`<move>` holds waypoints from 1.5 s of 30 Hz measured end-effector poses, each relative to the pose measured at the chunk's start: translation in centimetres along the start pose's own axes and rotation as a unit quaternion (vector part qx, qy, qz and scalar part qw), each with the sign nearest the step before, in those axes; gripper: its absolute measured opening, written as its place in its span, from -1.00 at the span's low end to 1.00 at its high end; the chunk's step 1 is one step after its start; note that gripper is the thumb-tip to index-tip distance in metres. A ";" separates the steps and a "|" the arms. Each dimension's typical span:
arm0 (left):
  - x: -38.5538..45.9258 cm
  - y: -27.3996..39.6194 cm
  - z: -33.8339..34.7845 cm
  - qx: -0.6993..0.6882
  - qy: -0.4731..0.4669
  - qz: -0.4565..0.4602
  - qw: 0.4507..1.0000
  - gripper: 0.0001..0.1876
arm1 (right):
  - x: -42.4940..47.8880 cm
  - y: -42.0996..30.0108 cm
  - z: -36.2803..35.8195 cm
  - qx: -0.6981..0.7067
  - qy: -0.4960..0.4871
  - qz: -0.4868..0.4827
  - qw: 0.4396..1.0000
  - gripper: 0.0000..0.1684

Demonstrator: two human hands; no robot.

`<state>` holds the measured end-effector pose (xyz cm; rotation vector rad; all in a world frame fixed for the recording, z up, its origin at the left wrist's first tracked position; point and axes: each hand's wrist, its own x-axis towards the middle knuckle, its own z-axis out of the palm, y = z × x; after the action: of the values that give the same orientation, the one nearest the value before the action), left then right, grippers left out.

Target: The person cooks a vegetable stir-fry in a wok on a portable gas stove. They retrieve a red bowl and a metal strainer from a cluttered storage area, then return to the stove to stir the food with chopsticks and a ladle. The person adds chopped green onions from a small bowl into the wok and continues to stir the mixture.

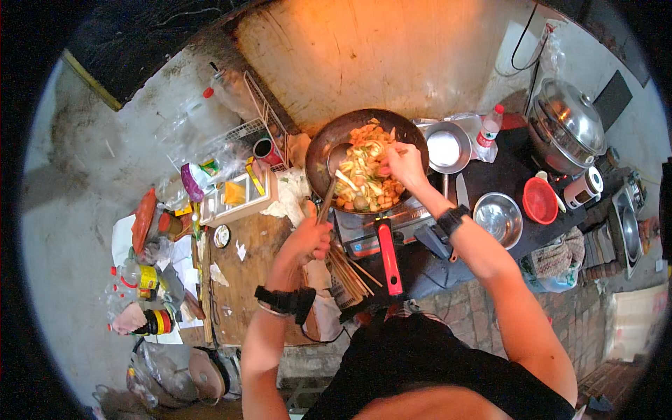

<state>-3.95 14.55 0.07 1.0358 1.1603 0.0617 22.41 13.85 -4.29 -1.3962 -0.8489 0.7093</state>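
A dark wok [315,181] full of mixed food [367,173], with pale sliced vegetables and orange-brown pieces, sits on a portable cooker [362,247]. Its red handle [388,257] points towards me. My left hand [308,239] grips the handle of a metal ladle [326,202], whose bowl rests in the food at the wok's left side. Over the right part of the wok is my right hand [404,165], fingers bent and close together just above the food. Whether those fingers hold anything is hidden.
Right of the wok are a small saucepan [462,139], a plastic bottle [491,126], a knife [462,189], a steel bowl [497,220], a red bowl [539,200] and a lidded steamer [567,126]. Chopsticks [349,278] lie near my left wrist. A seasoning box [236,197] stands left.
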 end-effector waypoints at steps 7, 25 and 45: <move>-1.6 2.8 -0.4 -0.010 0.015 0.075 0.997 -0.89 | 2.6 -1.7 -1.9 0.122 -0.046 0.026 0.991 -0.74; 1.9 2.6 -0.2 -0.081 -0.024 0.058 0.995 -0.84 | 5.7 0.0 -1.9 0.139 -0.020 0.004 0.990 -0.75; 1.9 -0.1 -1.5 -0.160 -0.097 0.007 0.982 -0.86 | 1.7 2.0 0.3 0.120 0.072 0.054 0.989 -0.74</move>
<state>-4.25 16.46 -1.42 0.7465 0.9293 0.1499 23.23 15.60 -6.10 -1.2648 -0.5583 0.7577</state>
